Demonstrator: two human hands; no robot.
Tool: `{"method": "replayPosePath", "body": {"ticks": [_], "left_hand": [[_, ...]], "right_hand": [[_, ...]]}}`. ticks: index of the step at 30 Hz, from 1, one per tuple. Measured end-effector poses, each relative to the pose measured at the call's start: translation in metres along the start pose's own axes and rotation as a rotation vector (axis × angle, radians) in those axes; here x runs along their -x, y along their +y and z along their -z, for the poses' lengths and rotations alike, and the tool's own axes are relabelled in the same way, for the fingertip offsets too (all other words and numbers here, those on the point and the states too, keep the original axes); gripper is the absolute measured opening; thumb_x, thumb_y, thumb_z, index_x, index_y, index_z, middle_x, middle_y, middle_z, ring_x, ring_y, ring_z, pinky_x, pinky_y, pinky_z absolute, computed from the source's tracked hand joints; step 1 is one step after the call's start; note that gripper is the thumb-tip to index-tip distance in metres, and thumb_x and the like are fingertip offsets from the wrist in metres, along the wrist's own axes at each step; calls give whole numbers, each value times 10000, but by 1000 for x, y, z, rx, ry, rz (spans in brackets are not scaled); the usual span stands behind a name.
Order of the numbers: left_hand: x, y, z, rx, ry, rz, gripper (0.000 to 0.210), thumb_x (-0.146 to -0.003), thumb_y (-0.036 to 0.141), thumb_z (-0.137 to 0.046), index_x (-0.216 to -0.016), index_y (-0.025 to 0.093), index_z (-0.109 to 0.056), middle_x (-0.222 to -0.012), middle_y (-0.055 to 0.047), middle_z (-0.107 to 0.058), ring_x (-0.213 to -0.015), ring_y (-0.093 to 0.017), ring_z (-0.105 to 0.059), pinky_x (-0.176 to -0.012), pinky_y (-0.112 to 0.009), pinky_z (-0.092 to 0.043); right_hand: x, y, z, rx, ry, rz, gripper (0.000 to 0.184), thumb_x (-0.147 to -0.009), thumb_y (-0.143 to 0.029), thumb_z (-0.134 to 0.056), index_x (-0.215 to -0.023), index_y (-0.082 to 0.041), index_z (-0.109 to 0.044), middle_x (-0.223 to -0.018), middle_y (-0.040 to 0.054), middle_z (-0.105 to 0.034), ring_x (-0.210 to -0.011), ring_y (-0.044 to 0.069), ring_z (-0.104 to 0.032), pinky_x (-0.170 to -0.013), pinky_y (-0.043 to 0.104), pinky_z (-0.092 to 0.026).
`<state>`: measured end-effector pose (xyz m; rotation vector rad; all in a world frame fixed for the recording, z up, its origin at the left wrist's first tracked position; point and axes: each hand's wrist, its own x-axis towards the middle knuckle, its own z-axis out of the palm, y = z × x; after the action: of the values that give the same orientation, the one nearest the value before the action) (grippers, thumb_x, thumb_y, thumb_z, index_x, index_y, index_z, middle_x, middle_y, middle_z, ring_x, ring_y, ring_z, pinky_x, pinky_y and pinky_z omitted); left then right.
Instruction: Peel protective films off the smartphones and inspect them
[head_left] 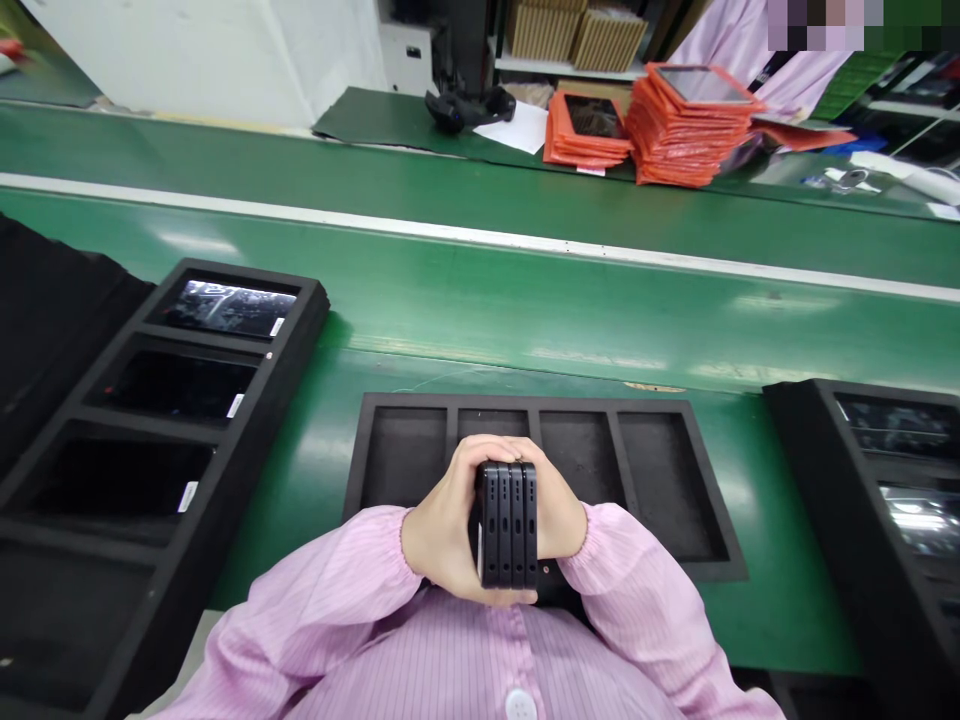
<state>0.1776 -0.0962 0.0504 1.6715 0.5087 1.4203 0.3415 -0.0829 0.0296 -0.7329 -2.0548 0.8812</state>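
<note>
Several black smartphones point(508, 525) are pressed together in a stack on edge, their port ends facing me. My left hand point(448, 525) is closed around the stack's left side, with fingers over the top and the palm below. From the right, my right hand point(557, 505) grips the same stack, its fingers meeting the left ones at the top. Beneath and beyond both hands lies a black foam tray point(679, 402) divided into compartments. Those visible hold nothing; my hands and sleeves hide part of the tray.
To my left, a black tray point(259, 430) holds several phones in its slots. Another black tray point(821, 480) with phones stands at the right. Across the green table, stacks of orange-wrapped devices point(686, 130) sit beside a white paper point(517, 128). A person in pink point(720, 45) is behind them.
</note>
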Motion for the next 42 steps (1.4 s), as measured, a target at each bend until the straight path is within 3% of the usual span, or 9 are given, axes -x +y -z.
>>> {"method": "replayPosePath", "body": {"ticks": [5, 9, 15, 29, 37, 42], "left_hand": [[1, -2, -1, -11, -1, 12, 1019, -455, 589, -897, -1281, 269, -393, -1109, -88, -439, -1030, -292, -536, -923, -500, -500], [1, -2, -1, -6, 6, 6, 993, -478, 581, -892, -1281, 265, -401, -1115, -90, -443, -1033, -285, -534, -932, -494, -494], [-1, -1, 0, 4, 12, 23, 962, -475, 556, -897, -1252, 263, -411, -1091, -80, -454, -1023, -283, -551, -928, -495, -499], [-2, -1, 0, 59, 11, -1, 894, -540, 471, -885, -1272, 255, -420, -1117, -85, -454, -1053, -288, -538, -942, -510, -473], [-1, -1, 1, 12, 12, 5, 947, -489, 529, -900, -1261, 255, -424, -1106, -80, -469, -1027, -276, -547, -922, -481, -493], [-1, -1, 1, -36, 14, -11, 936, -500, 547, -885, -1259, 243, -428, -1092, -83, -477, -1009, -271, -544, -892, -459, -496]], "right_hand": [[1, 0, -1, -12, 3, -5, 897, -542, -424, -865, -1296, -231, -418, -1188, 113, -564, -1063, 290, -598, -909, 463, -517], [0, 0, 0, -16, 8, 10, 837, -589, -393, -839, -1295, -222, -425, -1190, 115, -561, -1067, 281, -598, -913, 454, -516], [0, 1, 0, 4, 13, 22, 947, -534, -472, -869, -1312, -235, -385, -1182, 113, -559, -1050, 291, -600, -893, 466, -525], [0, 2, 0, 19, 16, 51, 881, -568, -476, -848, -1278, -232, -386, -1141, 106, -557, -1029, 284, -598, -893, 468, -524], [-1, 1, 1, 23, 17, 66, 915, -551, -490, -860, -1288, -230, -384, -1146, 110, -561, -1011, 282, -604, -882, 462, -530], [-2, -1, 1, 44, 24, 76, 837, -611, -499, -813, -1278, -216, -394, -1135, 110, -562, -1011, 275, -606, -875, 448, -531]]}}
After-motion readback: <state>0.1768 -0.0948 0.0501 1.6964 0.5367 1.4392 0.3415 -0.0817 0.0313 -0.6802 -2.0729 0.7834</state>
